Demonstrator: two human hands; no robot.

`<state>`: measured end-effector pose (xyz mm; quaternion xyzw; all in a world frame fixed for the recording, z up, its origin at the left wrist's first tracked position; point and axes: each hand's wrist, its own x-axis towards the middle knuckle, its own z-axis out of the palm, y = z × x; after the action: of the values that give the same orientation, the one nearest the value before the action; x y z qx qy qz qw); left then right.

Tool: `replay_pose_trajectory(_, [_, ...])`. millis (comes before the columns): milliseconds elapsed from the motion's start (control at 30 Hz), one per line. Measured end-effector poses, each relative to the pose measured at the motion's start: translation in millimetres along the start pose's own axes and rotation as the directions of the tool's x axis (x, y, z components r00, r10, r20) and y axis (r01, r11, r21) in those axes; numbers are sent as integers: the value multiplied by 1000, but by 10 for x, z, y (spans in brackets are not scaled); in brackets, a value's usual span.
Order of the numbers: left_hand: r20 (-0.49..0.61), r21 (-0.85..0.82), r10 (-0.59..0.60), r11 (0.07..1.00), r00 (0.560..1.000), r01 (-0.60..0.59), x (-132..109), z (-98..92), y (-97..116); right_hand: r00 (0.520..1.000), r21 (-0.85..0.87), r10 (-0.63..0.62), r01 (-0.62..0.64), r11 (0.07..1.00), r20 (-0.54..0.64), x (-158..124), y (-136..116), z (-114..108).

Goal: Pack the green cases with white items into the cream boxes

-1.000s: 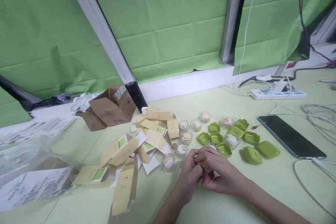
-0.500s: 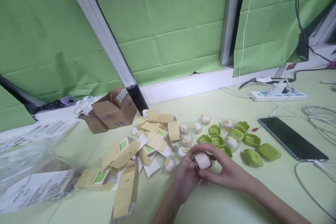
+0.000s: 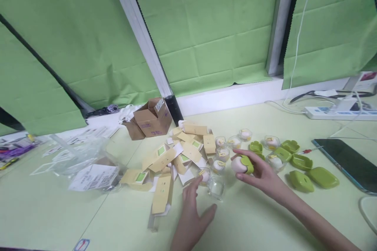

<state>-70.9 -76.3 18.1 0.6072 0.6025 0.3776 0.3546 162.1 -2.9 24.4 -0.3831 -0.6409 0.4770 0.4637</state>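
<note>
In the head view, my right hand [image 3: 263, 176] grips a pale pink ball [image 3: 237, 164] seated in a small green holder [image 3: 247, 164], fingers and thumb on either side. My left hand [image 3: 194, 211] is open, its thumb and fingers spread. Just beyond that hand stands a clear plastic cup [image 3: 216, 188] with nothing visible in it. Beside it, close to my left fingertips, sits a clear container [image 3: 204, 175] with a pale ball inside. Several similar filled containers [image 3: 218, 166] stand behind, and green holders [image 3: 302, 162] lie to the right.
Opened yellow cartons [image 3: 163, 194] are heaped left of the containers. A brown cardboard box [image 3: 156, 123] stands behind them, with a clear plastic bag [image 3: 88, 164] further left. At the right lie a phone [image 3: 347, 160] and a white power strip [image 3: 318, 113] with cables.
My hands, earlier together around the ball in its holder, have separated. The left has let go and opened near the clear cup; the right keeps the ball, now turned sideways. The view has shifted left.
</note>
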Motion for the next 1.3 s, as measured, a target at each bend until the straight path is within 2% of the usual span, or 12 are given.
replay_pose_trajectory(133, [-68, 51, 25, 998, 997, -22, 53, 353, -129, 998, -129, -36, 42, 991, 52, -21, 59, 81])
replay_pose_trajectory(233, [-148, 47, 55, 998, 987, -48, 86, 507, -132, 980, -252, -103, 144, 957, 168, -42, 66, 103])
replay_pose_trajectory(367, [-67, -93, 130, 986, 989, -136, -7, 546, -156, 924, -293, -179, 284, 913, 338, -79, -11, 133])
replay_pose_trajectory(500, [19, -116, 134, 985, 991, -131, -87, 573, -231, 863, -366, -150, 354, 861, 482, -116, -113, 181])
replay_pose_trajectory(700, [-13, -140, 98, 985, 995, -99, -45, 693, -349, 826, -482, -90, 409, 775, 556, -120, -199, 182])
replay_pose_trajectory(800, [54, -110, 90, 990, 994, -84, -48, 652, -322, 826, -552, -120, 467, 691, 550, -111, -125, 200])
replay_pose_trajectory(900, [118, -31, 118, 993, 986, -116, -36, 332, -194, 831, -627, -189, 526, 575, 524, -138, 39, 241])
replay_pose_trajectory(967, [12, 97, 155, 983, 988, -155, 45, -55, -82, 832, -670, -198, 539, 510, 519, -176, 142, 269])
replay_pose_trajectory(1033, [-135, 361, 196, 923, 971, -136, 216, -518, 1, 834, -692, -164, 533, 487, 527, -209, 193, 288])
replay_pose_trajectory(1100, [-264, 616, 199, 787, 944, 6, 451, -959, 24, 838, -691, -101, 505, 517, 537, -224, 185, 290])
replay_pose_trajectory(1167, [-302, 748, 99, 642, 948, 171, 683, -1304, -3, 835, -666, -41, 466, 582, 549, -221, 139, 272])
replay_pose_trajectory(1300, [-230, 776, 77, 616, 970, 135, 904, -1615, -7, 850, -582, 7, 355, 732, 527, -185, 46, 141])
